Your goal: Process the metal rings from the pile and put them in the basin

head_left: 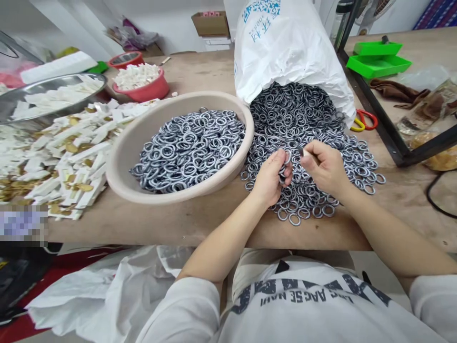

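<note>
Grey rings (303, 200) lie in a loose heap on the table, spilling from the mouth of a white plastic sack (285, 52). Over this heap, my left hand (272, 176) is closed around a few of the rings. Close to its right, my right hand (324, 166) pinches a small dark piece between thumb and forefinger; its kind is too small to make out. A wide beige basin (117, 171) full of similar rings stands to the left of my hands.
White and gold-coloured pieces (78, 157) are piled at the left, beside a metal bowl (53, 107) and a red bowl (146, 90). Scissors (367, 119) lie right of the sack. A dark metal frame (385, 133) and green trays (378, 65) stand further right.
</note>
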A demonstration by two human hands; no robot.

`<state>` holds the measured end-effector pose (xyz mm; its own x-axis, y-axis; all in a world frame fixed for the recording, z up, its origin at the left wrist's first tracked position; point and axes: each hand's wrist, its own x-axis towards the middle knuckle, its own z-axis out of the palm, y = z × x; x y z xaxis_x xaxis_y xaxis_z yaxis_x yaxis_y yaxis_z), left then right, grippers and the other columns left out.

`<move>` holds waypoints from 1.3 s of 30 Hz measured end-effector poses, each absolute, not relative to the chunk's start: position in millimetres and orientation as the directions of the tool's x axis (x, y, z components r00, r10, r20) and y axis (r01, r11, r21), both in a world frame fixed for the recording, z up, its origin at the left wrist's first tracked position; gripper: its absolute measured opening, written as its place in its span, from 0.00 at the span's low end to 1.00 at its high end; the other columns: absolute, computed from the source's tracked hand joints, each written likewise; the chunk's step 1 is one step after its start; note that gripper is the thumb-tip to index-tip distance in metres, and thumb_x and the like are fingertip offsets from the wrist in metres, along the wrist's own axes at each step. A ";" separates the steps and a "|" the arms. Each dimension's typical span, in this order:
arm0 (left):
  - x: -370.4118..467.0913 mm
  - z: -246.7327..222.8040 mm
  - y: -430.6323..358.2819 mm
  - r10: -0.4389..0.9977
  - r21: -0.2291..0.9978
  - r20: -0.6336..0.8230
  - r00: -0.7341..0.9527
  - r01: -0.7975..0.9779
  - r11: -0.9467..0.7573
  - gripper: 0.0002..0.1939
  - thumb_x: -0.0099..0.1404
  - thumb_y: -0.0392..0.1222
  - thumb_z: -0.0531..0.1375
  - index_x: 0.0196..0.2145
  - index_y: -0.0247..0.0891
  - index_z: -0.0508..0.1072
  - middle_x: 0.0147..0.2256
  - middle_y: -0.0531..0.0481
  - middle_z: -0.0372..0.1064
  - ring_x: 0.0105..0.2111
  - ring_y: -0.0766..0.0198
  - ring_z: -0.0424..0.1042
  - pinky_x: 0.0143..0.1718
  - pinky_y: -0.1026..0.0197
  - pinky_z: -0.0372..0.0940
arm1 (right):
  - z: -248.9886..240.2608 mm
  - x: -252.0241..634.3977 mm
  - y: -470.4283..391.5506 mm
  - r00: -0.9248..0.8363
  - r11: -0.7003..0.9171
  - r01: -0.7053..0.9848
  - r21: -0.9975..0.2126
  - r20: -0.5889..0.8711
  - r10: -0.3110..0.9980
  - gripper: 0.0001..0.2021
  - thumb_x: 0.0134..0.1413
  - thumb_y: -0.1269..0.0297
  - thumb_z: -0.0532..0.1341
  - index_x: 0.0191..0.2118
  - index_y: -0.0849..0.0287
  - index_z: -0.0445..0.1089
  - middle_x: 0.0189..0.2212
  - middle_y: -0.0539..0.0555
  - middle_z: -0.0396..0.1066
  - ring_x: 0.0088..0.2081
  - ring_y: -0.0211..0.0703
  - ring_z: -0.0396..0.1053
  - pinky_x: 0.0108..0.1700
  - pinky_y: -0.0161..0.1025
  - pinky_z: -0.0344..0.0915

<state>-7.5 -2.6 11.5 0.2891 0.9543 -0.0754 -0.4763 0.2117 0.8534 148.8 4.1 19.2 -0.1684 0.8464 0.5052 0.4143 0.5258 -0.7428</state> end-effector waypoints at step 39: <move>-33.7 13.8 26.0 0.941 0.701 -0.328 0.087 -0.645 0.304 0.14 0.64 0.52 0.62 0.36 0.38 0.70 0.31 0.54 0.74 0.21 0.74 0.69 0.17 0.71 0.58 | 6.1 140.4 92.7 -0.263 0.295 0.942 -0.161 0.194 0.945 0.15 0.64 0.56 0.55 0.38 0.58 0.76 0.41 0.59 0.75 0.41 0.50 0.70 0.38 0.41 0.58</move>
